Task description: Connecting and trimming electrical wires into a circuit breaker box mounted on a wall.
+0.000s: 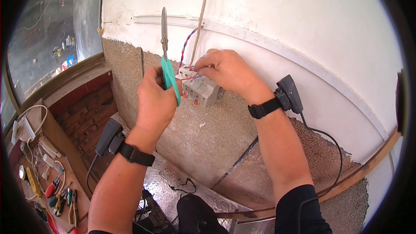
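Observation:
My left hand [158, 97] is closed around the green handles of a pair of scissors [170, 76], whose grey blades point up. Just right of it, a row of grey circuit breakers [203, 92] with red switches is mounted on the wall. My right hand [227, 71] is closed at the top of the breakers, thumb and fingertips pinched on a thin wire [193, 78]; red and blue strands show there. A twisted red and blue wire pair [186, 47] runs down the wall to the breakers, beside a pale cable [200, 21].
A white trunking strip [277, 45] crosses the wall. At the lower left, a wooden bench [71, 164] carries pliers [73, 208], screwdrivers [53, 187] and loose white cables. A window [47, 30] is at the upper left. Silver foil-like sheeting [162, 186] lies below.

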Demonstrator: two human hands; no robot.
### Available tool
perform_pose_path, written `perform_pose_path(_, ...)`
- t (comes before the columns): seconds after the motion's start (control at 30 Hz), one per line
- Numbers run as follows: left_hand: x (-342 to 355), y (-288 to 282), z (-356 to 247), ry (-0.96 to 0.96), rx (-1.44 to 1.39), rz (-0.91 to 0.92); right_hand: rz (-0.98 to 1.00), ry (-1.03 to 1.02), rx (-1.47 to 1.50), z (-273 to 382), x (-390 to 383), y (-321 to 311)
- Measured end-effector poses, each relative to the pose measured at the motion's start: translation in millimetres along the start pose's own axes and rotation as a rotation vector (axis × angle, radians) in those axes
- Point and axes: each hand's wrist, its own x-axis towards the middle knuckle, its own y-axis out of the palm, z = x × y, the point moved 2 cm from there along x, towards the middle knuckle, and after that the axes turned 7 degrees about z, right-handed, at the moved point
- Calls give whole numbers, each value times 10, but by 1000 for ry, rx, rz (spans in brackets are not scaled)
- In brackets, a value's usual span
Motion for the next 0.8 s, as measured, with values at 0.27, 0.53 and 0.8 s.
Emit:
perform_pose_path(0.27,7,-14,-19,6,12,-6,12,-37,14,-28,20,22)
perform_pose_path(0.53,29,-14,-5,3,8,-7,22,-63,23,-21,8,33)
perform_pose_path(0.8,55,-47,-22,-11,16,-9,27,-77,28,-26,23,123)
